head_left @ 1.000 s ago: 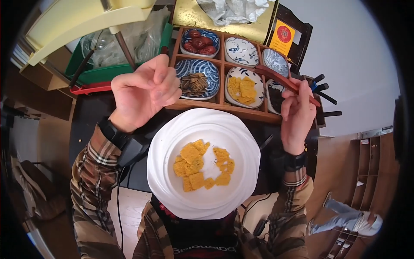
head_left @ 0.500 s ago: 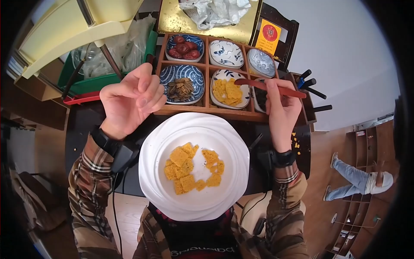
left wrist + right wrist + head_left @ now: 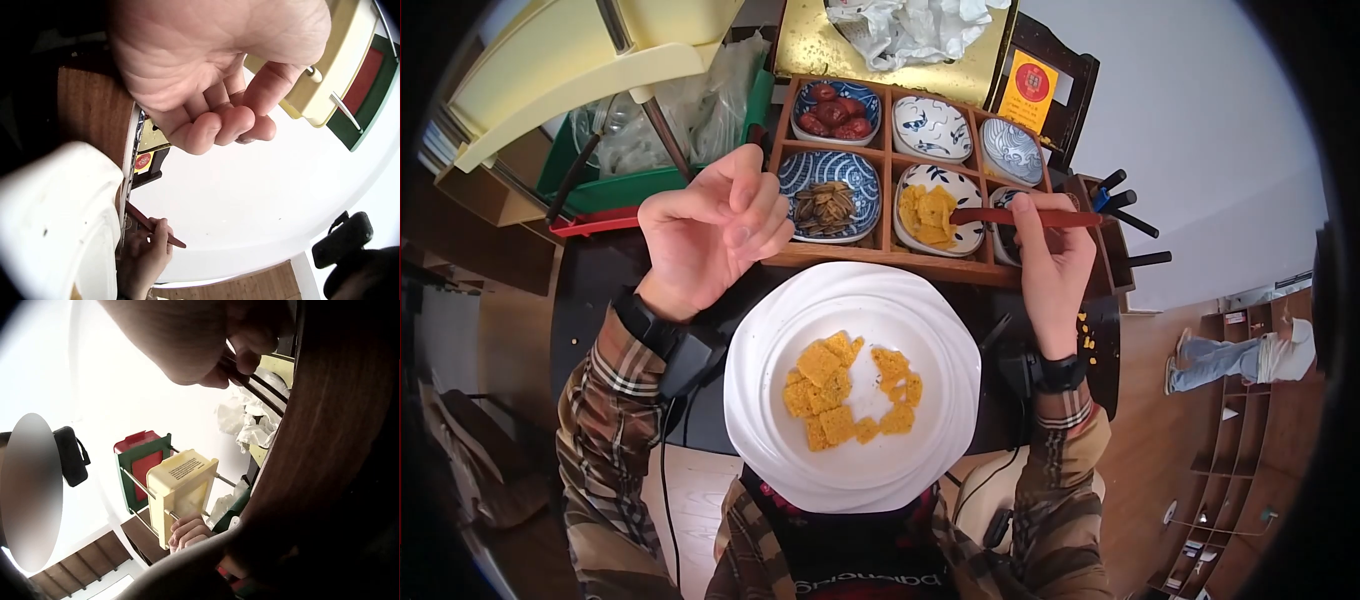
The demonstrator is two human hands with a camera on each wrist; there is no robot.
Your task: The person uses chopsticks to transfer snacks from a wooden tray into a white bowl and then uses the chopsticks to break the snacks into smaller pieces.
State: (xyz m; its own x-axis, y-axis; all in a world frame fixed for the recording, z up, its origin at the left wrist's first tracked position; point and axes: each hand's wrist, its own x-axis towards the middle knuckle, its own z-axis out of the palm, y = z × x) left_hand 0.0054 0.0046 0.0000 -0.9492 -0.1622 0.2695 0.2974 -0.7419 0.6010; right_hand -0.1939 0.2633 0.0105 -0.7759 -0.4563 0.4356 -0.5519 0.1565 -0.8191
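In the head view my right hand (image 3: 1055,270) pinches reddish-brown wooden tongs (image 3: 990,215), whose two arms show in the right wrist view. Their tips are in among yellow crisp pieces (image 3: 930,215) in a leaf-patterned dish (image 3: 972,235). My left hand (image 3: 715,230) is raised at the left front of the wooden divided box (image 3: 885,255), fingers loosely curled and holding nothing. Nearer my body is a white wavy-rimmed bowl (image 3: 750,400), with several yellow crisp pieces (image 3: 820,375) lying in two groups inside.
The box also has dishes of red dates (image 3: 835,110) and striped seeds (image 3: 825,208), plus two patterned dishes at the back. Left of it stand a green bin (image 3: 665,180) and a cream rack (image 3: 580,100). Yellow crumbs (image 3: 1086,330) lie at the right. Beyond, a person (image 3: 1250,360) stands by shelves.
My right hand has turned and moved left, bringing the tong tips down into the crisps, which are now bunched to the left of their dish. The left hand holds its pose.
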